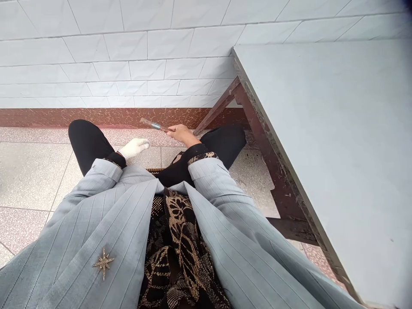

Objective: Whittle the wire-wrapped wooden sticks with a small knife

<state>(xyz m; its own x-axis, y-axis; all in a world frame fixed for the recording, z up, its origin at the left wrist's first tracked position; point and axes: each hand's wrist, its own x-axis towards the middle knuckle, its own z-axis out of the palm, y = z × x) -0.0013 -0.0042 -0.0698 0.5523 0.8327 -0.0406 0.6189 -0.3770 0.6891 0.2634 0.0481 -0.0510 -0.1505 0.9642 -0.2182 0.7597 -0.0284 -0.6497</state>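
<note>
Left hand, white-gloved, fingers bunched, apparently empty, below rod's far end, not touching. Slim rust-brown rod with ribbed metal collar, possibly hand tool, long axis slanting up-left from right hand, tip toward brown skirting of tiled wall. Right hand, bare, clenched round rod's near end, fingers hiding grip. Black-trousered knees either side of hands. Grey tabletop on metal frame right of right hand. Rod's tip hard to make out.
</note>
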